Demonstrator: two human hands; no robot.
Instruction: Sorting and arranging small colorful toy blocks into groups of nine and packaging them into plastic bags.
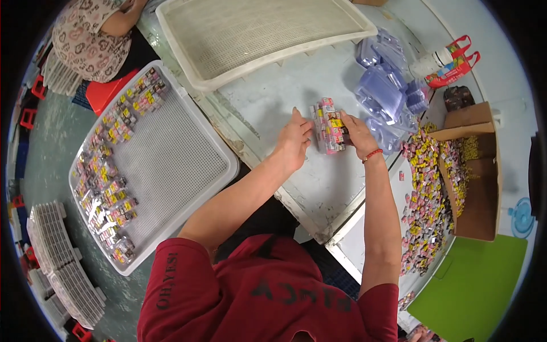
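A block of small pink, yellow and dark printed pieces (330,126), stacked in rows, stands over the pale worktable in front of me. My right hand (360,137), with a red bead bracelet at the wrist, grips its right side. Beside the block's left side is my left hand (294,140), thumb raised and fingers slightly bent; whether the fingertips press on it I cannot tell. Just beyond my right hand lie clear bluish plastic cases (380,94) in a loose pile.
An off-white perforated tray (250,43) lies at the back. Another tray (176,154) at left holds several rows of wrapped pieces (108,171). Right: a heap of loose pieces (421,199), a cardboard box (478,188), a green board (473,288). Another person (94,37) sits far left.
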